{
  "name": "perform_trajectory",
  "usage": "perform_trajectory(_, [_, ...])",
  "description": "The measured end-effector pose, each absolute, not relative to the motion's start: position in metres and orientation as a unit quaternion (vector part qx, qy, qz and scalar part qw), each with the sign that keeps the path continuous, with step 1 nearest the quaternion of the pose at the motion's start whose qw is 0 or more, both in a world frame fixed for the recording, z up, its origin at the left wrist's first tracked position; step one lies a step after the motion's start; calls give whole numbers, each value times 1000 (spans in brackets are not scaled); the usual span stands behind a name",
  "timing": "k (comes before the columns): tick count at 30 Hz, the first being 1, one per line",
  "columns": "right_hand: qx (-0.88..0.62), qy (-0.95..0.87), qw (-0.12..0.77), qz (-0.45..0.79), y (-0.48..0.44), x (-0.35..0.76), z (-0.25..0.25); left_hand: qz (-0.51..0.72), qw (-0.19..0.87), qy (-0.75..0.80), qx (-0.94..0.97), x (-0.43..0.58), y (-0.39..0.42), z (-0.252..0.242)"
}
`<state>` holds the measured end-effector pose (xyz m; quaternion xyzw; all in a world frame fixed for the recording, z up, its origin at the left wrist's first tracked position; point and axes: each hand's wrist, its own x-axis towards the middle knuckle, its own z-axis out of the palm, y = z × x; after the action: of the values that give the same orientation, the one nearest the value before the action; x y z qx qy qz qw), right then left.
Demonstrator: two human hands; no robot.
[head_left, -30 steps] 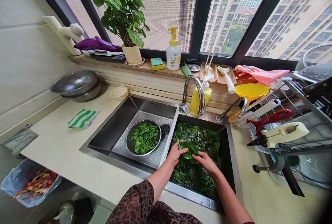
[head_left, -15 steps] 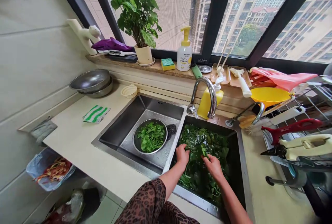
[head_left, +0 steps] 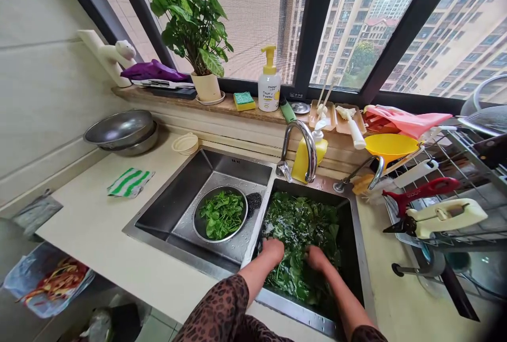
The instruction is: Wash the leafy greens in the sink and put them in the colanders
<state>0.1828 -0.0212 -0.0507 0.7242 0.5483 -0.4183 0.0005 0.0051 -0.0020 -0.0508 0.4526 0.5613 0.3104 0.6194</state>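
Both hands are down in the right sink basin (head_left: 354, 226), which is full of wet leafy greens (head_left: 301, 226). My left hand (head_left: 272, 249) presses into the leaves near the divider, knuckles up, with its fingers curled into the greens. My right hand (head_left: 317, 257) does the same a little to the right, its fingertips buried among the leaves. A metal bowl (head_left: 197, 228) holding more greens (head_left: 221, 214) sits in the left basin (head_left: 174, 199). The curved tap (head_left: 303, 144) stands behind the right basin.
A dish rack (head_left: 455, 194) with scissors and a yellow funnel stands on the right. A striped cloth (head_left: 130, 182) and stacked steel bowls (head_left: 119, 131) are on the counter at left. The sill holds a potted plant (head_left: 194, 20), a soap bottle (head_left: 269, 86) and a sponge (head_left: 243, 101). A bin bag (head_left: 47, 281) hangs low at left.
Both hands have sunk deeper into the greens and drawn back toward the near edge of the basin. A second ago they held a bunch of leaves above the pile.
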Motion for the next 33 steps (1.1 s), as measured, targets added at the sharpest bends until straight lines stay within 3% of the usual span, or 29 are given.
perform_trajectory(2, [719,520,-61,-457,-19,194,-41,303,605,587,446,2,6,-42])
perform_trajectory(7, [602,269,-346,-668,-24,198,-9,293,636,601,386,1,17,-14])
perform_trajectory(10, [559,226,-377,-703,-27,184,6,330,713,528,322,7,11,1])
perform_trajectory(13, [558,242,-365,-705,-26,171,13,343,763,474,276,12,3,9])
perform_trajectory(19, [546,276,-348,-710,-27,167,6,337,741,486,318,18,4,4])
perform_trajectory(22, [585,292,-343,-675,-24,176,-8,329,620,566,433,16,20,-1])
perform_trajectory(26, [680,412,-324,-512,-17,187,-24,331,428,626,561,15,53,-7])
perform_trajectory(30, [726,569,-142,-359,-20,182,-33,285,445,653,543,22,75,-16])
perform_trajectory(33, [731,595,27,-333,-26,175,-41,255,471,664,522,23,80,-23])
